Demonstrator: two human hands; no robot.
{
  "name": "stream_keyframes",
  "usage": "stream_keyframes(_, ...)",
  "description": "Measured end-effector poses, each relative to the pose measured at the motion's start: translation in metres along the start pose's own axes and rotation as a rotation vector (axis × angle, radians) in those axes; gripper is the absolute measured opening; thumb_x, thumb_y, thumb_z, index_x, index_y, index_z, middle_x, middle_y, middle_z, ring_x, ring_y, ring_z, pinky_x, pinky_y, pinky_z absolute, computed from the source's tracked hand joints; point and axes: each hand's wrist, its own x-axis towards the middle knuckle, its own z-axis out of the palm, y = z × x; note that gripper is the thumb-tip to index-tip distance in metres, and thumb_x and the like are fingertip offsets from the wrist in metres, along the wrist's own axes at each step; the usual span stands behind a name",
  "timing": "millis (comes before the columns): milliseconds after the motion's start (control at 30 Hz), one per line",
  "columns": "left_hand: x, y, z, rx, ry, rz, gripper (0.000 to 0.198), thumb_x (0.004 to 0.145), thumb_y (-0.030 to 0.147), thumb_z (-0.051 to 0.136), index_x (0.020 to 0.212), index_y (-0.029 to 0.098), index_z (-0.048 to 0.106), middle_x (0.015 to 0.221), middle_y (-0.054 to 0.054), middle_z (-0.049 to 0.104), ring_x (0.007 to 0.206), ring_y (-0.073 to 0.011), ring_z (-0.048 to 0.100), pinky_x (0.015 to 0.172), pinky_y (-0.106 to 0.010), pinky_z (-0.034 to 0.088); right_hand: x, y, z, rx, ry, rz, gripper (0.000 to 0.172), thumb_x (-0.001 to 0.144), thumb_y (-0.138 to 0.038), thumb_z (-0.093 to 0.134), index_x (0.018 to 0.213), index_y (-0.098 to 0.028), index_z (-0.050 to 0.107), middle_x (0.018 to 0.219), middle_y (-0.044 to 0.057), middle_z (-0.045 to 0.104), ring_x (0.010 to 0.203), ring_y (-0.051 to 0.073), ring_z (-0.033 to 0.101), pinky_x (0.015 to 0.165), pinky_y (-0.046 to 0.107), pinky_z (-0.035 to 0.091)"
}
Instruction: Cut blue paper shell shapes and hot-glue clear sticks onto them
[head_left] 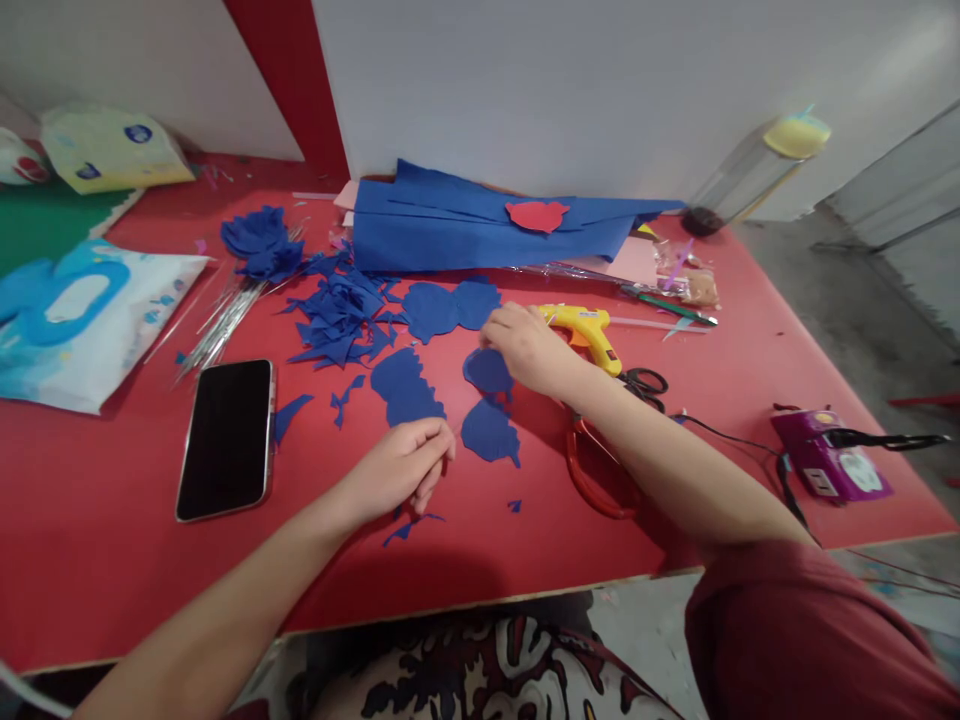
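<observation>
Blue felt-like cutouts with rounded, scalloped edges lie in front of me: a wide pile [431, 308], a left stack [405, 385], an upper right piece [487, 372] and a lower right piece [491, 432]. My right hand [529, 345] is closed, with its fingertips down at the top edge of the upper right cutout. They seem to pinch that edge, though the tips are partly hidden. Below the left stack, my left hand [412, 462] rests on the red table with fingers curled; its palm is hidden.
A yellow glue gun [589, 330], black-handled scissors [645, 385] and red-handled scissors [592, 480] lie right. Blue scraps [341, 310], wire-stemmed blue flowers [262, 245], a phone [226, 440] and wipes [97, 320] are left. Folded blue sheets [465, 230] lie behind; a purple power box [832, 455] sits far right.
</observation>
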Motion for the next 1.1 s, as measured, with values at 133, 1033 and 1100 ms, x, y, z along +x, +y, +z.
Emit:
stream_keyframes(133, 0.0, 0.001, 0.0, 0.012, -0.011, -0.008, 0.026, 0.085, 0.039, 0.037, 0.07, 0.019, 0.044, 0.035, 0.011, 0.038, 0.029, -0.0065, 0.039, 0.035, -0.016, 0.032, 0.002, 0.001, 0.014, -0.018, -0.013, -0.103, 0.028, 0.082, -0.001, 0.033, 0.084, -0.016, 0.057, 0.088, 0.009, 0.059, 0.089, 0.022, 0.046, 0.071, 0.034, 0.027)
stream_keyframes(1033, -0.001, 0.0, 0.002, 0.042, -0.01, 0.021, 0.031, 0.085, 0.047, 0.039, 0.072, 0.019, 0.045, 0.036, 0.011, 0.037, 0.029, -0.0069, 0.038, 0.035, -0.017, 0.033, -0.035, -0.034, -0.034, 0.255, 0.054, -0.192, 0.019, 0.09, -0.018, 0.041, 0.096, -0.014, 0.059, 0.092, 0.01, 0.062, 0.088, 0.019, 0.055, 0.078, 0.035, 0.042)
stream_keyframes(1100, -0.002, 0.0, 0.003, 0.057, -0.02, 0.018, 0.032, 0.085, 0.048, 0.038, 0.073, 0.019, 0.045, 0.035, 0.01, 0.037, 0.029, -0.0072, 0.037, 0.035, -0.017, 0.033, -0.042, -0.044, -0.028, 0.257, 0.01, -0.255, 0.02, 0.09, -0.02, 0.042, 0.097, -0.013, 0.06, 0.092, 0.01, 0.062, 0.09, 0.02, 0.054, 0.081, 0.036, 0.041)
